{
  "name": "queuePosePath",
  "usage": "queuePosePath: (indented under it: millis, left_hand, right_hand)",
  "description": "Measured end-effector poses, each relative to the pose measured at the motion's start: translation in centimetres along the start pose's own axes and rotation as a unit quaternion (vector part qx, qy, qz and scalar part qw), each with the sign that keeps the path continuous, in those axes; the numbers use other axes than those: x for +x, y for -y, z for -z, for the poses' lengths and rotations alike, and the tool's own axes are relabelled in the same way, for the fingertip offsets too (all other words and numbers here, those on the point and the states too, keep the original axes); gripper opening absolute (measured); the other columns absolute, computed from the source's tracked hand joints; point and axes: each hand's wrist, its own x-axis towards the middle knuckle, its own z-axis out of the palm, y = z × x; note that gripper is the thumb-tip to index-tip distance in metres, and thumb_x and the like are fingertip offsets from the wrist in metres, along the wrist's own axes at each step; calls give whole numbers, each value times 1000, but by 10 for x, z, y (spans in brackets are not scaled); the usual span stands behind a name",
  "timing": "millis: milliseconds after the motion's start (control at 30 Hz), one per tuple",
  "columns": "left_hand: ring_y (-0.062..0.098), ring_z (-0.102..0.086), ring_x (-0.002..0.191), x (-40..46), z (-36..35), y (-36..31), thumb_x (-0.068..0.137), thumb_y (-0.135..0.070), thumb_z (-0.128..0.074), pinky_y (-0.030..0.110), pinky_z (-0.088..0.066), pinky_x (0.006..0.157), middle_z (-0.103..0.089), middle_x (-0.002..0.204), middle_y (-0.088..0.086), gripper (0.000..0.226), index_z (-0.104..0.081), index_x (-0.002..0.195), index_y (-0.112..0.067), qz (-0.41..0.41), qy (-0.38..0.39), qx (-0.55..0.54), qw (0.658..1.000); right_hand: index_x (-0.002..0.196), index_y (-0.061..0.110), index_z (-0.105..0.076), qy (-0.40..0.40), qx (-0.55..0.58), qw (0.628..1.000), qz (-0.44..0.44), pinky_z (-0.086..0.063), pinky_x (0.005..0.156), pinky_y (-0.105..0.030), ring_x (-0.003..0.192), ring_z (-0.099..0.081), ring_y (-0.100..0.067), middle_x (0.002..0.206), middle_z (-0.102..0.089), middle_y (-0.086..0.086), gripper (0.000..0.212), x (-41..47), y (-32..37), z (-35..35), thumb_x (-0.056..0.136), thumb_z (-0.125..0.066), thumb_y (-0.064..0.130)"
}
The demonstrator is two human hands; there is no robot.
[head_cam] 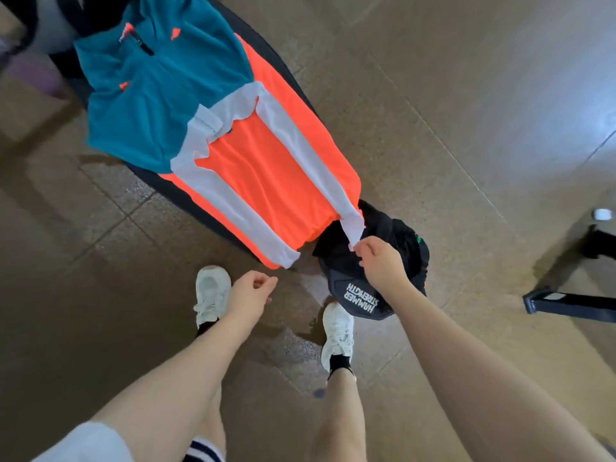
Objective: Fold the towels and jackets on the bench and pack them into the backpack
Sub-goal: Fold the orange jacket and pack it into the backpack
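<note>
Folding is the step in hand, judging by the layout: an orange-and-teal jacket [213,141] lies spread along the dark bench [186,198], collar at the far end and hem toward the person. The right hand [383,265] pinches the tip of a white sleeve [355,228] that runs down the jacket's right side and has it drawn out past the bench's near end. The left hand [250,295] hangs near the jacket's near left corner, fingers loosely curled and holding nothing.

The next move probably calls for laying that sleeve back across the orange body so it lies flat, with the left hand steadying the hem or taking the other white sleeve [240,215].

A black bundle of cloth [390,235] sits just under the right hand on the bench's near tip, above lettering reading HAMMER STRENGTH [361,300]; whether it is another jacket cannot be told. It could snag the sleeve. Dark straps at the far left [23,25] may belong to the backpack. A black equipment foot [566,305] stands well apart on the right.
</note>
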Motion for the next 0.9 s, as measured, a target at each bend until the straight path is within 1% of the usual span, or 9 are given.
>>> queuePosePath:
  millis: [67, 133, 267, 333, 400, 533, 633, 767, 900]
  left_hand:
    - [11, -56, 65, 6, -20, 10, 92, -23, -54, 25, -43, 59, -60, 95, 10, 10, -54, 92, -13, 80, -44, -133, 987]
    - [10, -55, 68, 10, -40, 14, 93, -18, -53, 22, -43, 59, -58, 102, 8, 17, -49, 110, -15, 148, -84, -270, 948]
    - [11, -52, 86, 23, -79, 21, 95, -10, -47, 26, -42, 77, -52, 99, -6, 51, -32, 139, -29, 101, -74, -435, 892]
    - [10, -50, 102, 34, -95, 22, 95, -10, -47, 28, -39, 85, -54, 110, -10, 45, -40, 133, -34, 35, -62, -447, 892]
    - [5, -50, 111, 45, -107, 27, 95, -14, -49, 27, -38, 89, -56, 118, -14, 33, -50, 118, -38, 0, -74, -452, 889]
    - [6, -48, 117, 63, -126, 43, 92, -23, -56, 29, -31, 97, -57, 120, -12, 23, -57, 114, -31, 9, -83, -442, 893]
    - [9, -47, 120, 65, -137, 53, 86, -31, -63, 30, -29, 95, -58, 124, -8, 19, -61, 104, -35, 7, -65, -409, 910]
    - [8, -56, 109, 55, -141, 54, 87, -15, -61, 24, -38, 90, -67, 106, -12, 20, -63, 101, -30, -10, -62, -404, 913]
    - [7, -56, 110, 37, -137, 54, 91, -21, -55, 25, -38, 90, -65, 113, -9, 24, -58, 115, -25, -6, -26, -359, 933]
  right_hand:
    - [105, 10, -57, -17, 19, 1000, 9, -42, 72, -31, 89, -61, -29, 98, -64, -11, 23, 26, -8, 5, 96, -38, 17]
    - [114, 11, -52, -30, 30, 999, 16, -43, 75, -32, 95, -60, -26, 102, -61, -7, 25, 50, -13, 10, 95, -38, 17]
    - [142, 18, -29, 16, 99, 994, 34, -40, 96, -32, 116, -47, -14, 132, -44, 4, 46, 91, -20, 14, 97, -37, 20]
    - [148, 27, -16, 54, 138, 988, 36, -34, 109, -41, 132, -36, -14, 150, -28, 6, 56, 112, -26, 8, 96, -39, 21]
    - [146, 34, -19, 98, 144, 983, 60, -38, 107, -43, 130, -41, -14, 150, -30, 9, 59, 131, -35, 0, 93, -44, 23]
    - [105, 31, -58, 152, 136, 974, 96, -47, 76, -22, 90, -57, -12, 106, -62, 6, 27, 152, -43, -4, 90, -52, 9]
    - [100, 10, -62, 157, 130, 976, 77, -48, 79, -26, 85, -60, -15, 98, -64, -5, 14, 154, -52, -4, 86, -61, 8]
    - [94, 12, -64, 148, 91, 983, 59, -52, 65, -15, 76, -63, -12, 93, -67, -6, 10, 146, -57, -2, 84, -65, 8]
    - [94, 13, -62, 117, 63, 988, 76, -50, 75, -26, 83, -62, -17, 93, -67, -6, 13, 130, -55, 8, 82, -66, 11]
